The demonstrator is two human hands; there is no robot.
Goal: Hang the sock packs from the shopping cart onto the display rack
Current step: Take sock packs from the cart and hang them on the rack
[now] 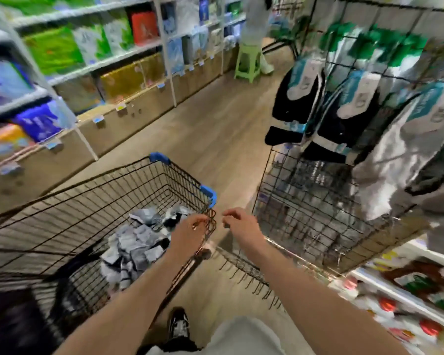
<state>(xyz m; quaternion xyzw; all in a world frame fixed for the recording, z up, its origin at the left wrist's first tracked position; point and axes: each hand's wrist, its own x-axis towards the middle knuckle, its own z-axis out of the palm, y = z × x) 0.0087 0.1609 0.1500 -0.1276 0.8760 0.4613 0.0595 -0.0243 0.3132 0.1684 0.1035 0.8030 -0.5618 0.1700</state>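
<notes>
A black wire shopping cart (87,201) with blue corner caps stands at the lower left. A heap of grey, white and black sock packs (136,247) lies in its bottom. My left hand (189,233) reaches over the cart's right rim, fingers curled down near the packs; blur hides whether it grips anything. My right hand (239,226) hovers just right of the cart rim, fingers loosely bent and holding nothing. The black wire display rack (318,201) stands at the right, with hung sock packs (349,111) in black, white and teal on its upper part.
Shelves of packaged goods (87,60) line the left side of the aisle. A green stool (249,61) and a person's legs stand at the far end. A shelf of packaged items (408,303) sits at the lower right. My shoe (178,325) rests on the wooden floor.
</notes>
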